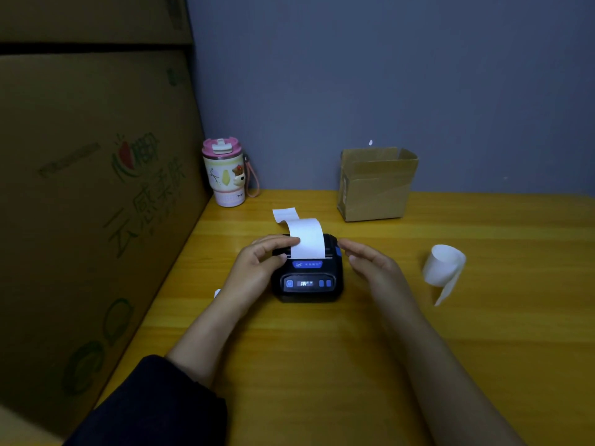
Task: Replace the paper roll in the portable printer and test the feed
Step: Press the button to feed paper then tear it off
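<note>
small black portable printer with blue buttons (307, 278) mid yellow wooden tabletop (322, 365), lid down, display lit | white paper strip (306, 239) curls up out of its slot, likely feed check | left hand (257, 265) steadies the casing, fingers touching the strip's edge | right hand (370, 262) open, empty, just beside | loose curled white paper roll (444, 268) set aside right, probably the old one
</note>
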